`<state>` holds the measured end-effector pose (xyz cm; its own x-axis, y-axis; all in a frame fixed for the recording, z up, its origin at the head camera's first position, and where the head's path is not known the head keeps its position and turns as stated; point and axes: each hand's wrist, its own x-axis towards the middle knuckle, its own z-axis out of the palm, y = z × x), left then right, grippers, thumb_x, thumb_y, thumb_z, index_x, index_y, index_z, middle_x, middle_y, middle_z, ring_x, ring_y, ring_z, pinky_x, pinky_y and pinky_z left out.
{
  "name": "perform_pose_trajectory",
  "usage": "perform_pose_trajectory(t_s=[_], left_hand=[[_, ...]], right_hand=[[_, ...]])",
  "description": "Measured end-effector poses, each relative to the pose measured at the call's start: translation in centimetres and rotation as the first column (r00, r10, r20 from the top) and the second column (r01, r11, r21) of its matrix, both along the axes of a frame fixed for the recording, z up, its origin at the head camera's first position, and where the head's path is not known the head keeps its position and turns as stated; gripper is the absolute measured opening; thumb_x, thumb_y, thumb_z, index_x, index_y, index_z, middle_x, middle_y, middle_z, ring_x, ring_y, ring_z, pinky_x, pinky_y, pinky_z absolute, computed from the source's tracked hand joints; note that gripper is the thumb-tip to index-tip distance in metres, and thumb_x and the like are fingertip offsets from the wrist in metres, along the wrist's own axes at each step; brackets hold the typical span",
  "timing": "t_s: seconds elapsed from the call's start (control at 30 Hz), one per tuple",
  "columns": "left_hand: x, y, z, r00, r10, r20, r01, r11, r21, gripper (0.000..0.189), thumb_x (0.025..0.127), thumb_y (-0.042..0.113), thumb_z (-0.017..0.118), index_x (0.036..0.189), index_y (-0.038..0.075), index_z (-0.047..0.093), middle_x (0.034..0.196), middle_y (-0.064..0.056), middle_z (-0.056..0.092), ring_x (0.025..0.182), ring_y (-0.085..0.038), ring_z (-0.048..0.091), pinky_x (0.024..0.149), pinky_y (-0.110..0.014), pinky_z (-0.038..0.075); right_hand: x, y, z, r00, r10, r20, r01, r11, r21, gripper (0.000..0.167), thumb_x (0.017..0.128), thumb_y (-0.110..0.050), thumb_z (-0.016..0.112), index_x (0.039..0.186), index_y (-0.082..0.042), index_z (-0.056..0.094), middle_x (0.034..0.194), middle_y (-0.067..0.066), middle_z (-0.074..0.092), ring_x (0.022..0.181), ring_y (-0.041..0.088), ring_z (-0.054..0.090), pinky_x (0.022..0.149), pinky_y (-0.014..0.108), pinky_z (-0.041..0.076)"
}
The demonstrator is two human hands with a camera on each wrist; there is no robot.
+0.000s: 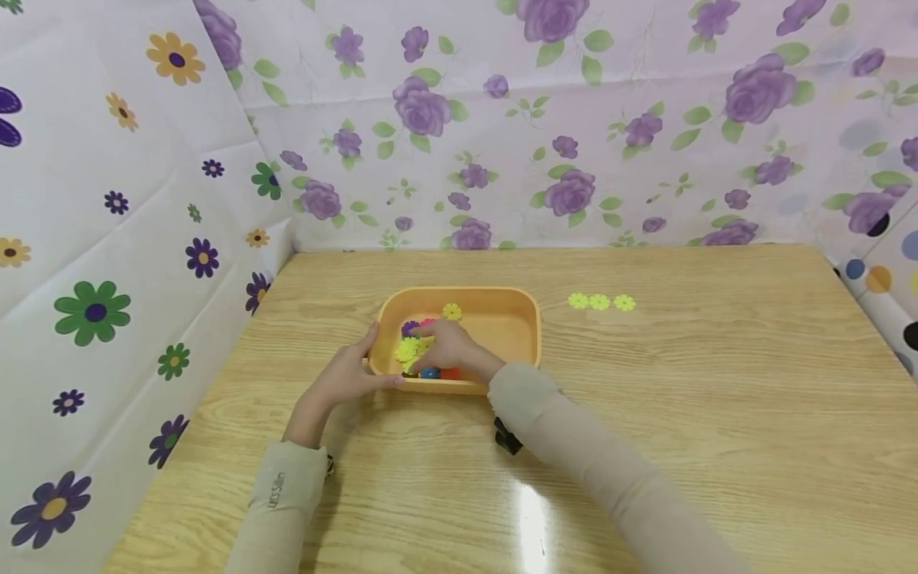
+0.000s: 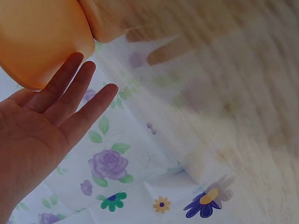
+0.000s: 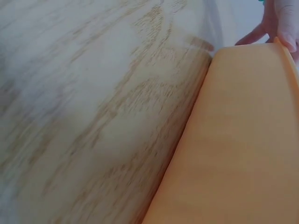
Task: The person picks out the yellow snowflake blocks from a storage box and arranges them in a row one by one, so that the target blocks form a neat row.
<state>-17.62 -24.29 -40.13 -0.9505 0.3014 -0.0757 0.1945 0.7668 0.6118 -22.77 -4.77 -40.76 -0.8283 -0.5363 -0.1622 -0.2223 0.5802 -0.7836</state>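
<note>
An orange plastic tray (image 1: pixel 495 293) sits on the table. My left hand (image 1: pixel 347 375) spreads round its left end, the thumb along the front rim. In the left wrist view the straight fingers (image 2: pixel 77 95) of that hand lie against the outer wall. My right hand (image 1: pixel 452 347) reaches over the front rim into the tray, its fingers spread apart among flower-shaped plastic discs. Yellow discs (image 1: pixel 407 349) are piled by its fingertips, with a purple disc (image 1: pixel 409 328), a blue disc (image 1: pixel 430 373) and a red piece (image 1: pixel 452 373) close by. The hand partly hides the pile.
Three yellow-green flower discs (image 1: pixel 599 302) lie in a row on the wooden table (image 1: pixel 717 383), right of the tray. One yellow disc (image 1: pixel 452 312) lies apart near the tray's back wall. Flower-printed sheets (image 1: pixel 459 159) enclose the table at the back and sides.
</note>
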Motion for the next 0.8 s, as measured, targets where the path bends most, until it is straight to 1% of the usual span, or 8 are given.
perform_pose_trajectory(t_s=[0.07, 0.17, 0.3, 0.43, 0.53, 0.67, 0.8], left_hand=[[0.0, 0.0, -0.1, 1.000, -0.007, -0.005, 0.007, 1.000, 0.007, 0.108, 0.071, 0.044, 0.074, 0.144, -0.003, 0.010, 0.127, -0.027, 0.047, 0.090, -0.023, 0.052, 0.075, -0.033, 0.042], [0.0, 0.0, -0.1, 1.000, -0.012, -0.012, 0.012, 1.000, 0.014, 0.107, 0.071, 0.043, 0.075, 0.144, -0.003, 0.010, 0.127, -0.028, 0.047, 0.093, -0.025, 0.053, 0.077, -0.035, 0.043], [0.1, 0.1, 0.1, 1.000, -0.006, -0.018, 0.006, 1.000, 0.011, 0.107, 0.071, 0.041, 0.075, 0.143, -0.005, 0.011, 0.129, -0.028, 0.045, 0.099, -0.027, 0.052, 0.081, -0.038, 0.043], [0.1, 0.2, 0.2, 1.000, 0.003, -0.013, -0.003, 1.000, 0.000, 0.107, 0.071, 0.041, 0.076, 0.143, -0.005, 0.011, 0.130, -0.029, 0.043, 0.100, -0.027, 0.051, 0.083, -0.038, 0.042], [0.2, 0.3, 0.2, 1.000, 0.006, -0.008, -0.006, 1.000, -0.004, 0.107, 0.072, 0.041, 0.075, 0.143, -0.005, 0.011, 0.131, -0.029, 0.042, 0.098, -0.026, 0.052, 0.081, -0.036, 0.042], [0.2, 0.3, 0.2, 1.000, 0.005, -0.003, -0.005, 1.000, 0.004, 0.106, 0.072, 0.041, 0.075, 0.143, -0.004, 0.011, 0.132, -0.028, 0.042, 0.090, -0.023, 0.052, 0.077, -0.034, 0.042], [0.2, 0.2, 0.1, 1.000, -0.001, 0.001, 0.001, 1.000, 0.010, 0.106, 0.072, 0.041, 0.075, 0.143, -0.004, 0.010, 0.132, -0.028, 0.041, 0.085, -0.021, 0.052, 0.075, -0.033, 0.042]], right_hand=[[-0.2, -0.4, -0.2, 0.999, 0.040, -0.015, -0.040, 0.998, 0.043, 0.067, 0.071, -0.019, 0.079, 0.131, -0.012, 0.052, 0.132, 0.005, 0.049, 0.124, 0.024, 0.040, 0.098, 0.038, 0.036], [-0.4, -0.8, -0.5, 0.995, 0.090, -0.044, -0.085, 0.992, 0.092, 0.069, 0.071, -0.016, 0.079, 0.133, -0.012, 0.049, 0.134, 0.003, 0.048, 0.125, 0.023, 0.039, 0.100, 0.037, 0.033], [-0.6, -1.1, -1.0, 0.991, 0.117, -0.066, -0.107, 0.985, 0.139, 0.067, 0.072, -0.012, 0.077, 0.133, -0.013, 0.049, 0.134, 0.002, 0.047, 0.125, 0.021, 0.040, 0.100, 0.035, 0.034], [-0.6, -1.3, -1.5, 0.984, 0.150, -0.099, -0.128, 0.972, 0.195, 0.062, 0.075, -0.007, 0.073, 0.132, -0.013, 0.050, 0.135, 0.003, 0.047, 0.125, 0.021, 0.040, 0.099, 0.033, 0.034], [-0.6, -1.3, -1.8, 0.977, 0.167, -0.133, -0.136, 0.966, 0.218, 0.058, 0.076, -0.007, 0.072, 0.130, -0.011, 0.052, 0.135, 0.005, 0.047, 0.125, 0.022, 0.040, 0.100, 0.032, 0.034], [-0.6, -1.3, -1.9, 0.980, 0.129, -0.151, -0.099, 0.977, 0.186, 0.055, 0.074, -0.010, 0.075, 0.125, -0.009, 0.056, 0.129, 0.005, 0.053, 0.121, 0.022, 0.044, 0.099, 0.032, 0.035], [-0.6, -1.2, -2.1, 0.989, 0.060, -0.133, -0.042, 0.990, 0.132, 0.050, 0.073, -0.009, 0.076, 0.120, -0.010, 0.061, 0.122, 0.004, 0.058, 0.118, 0.021, 0.047, 0.096, 0.034, 0.038]])
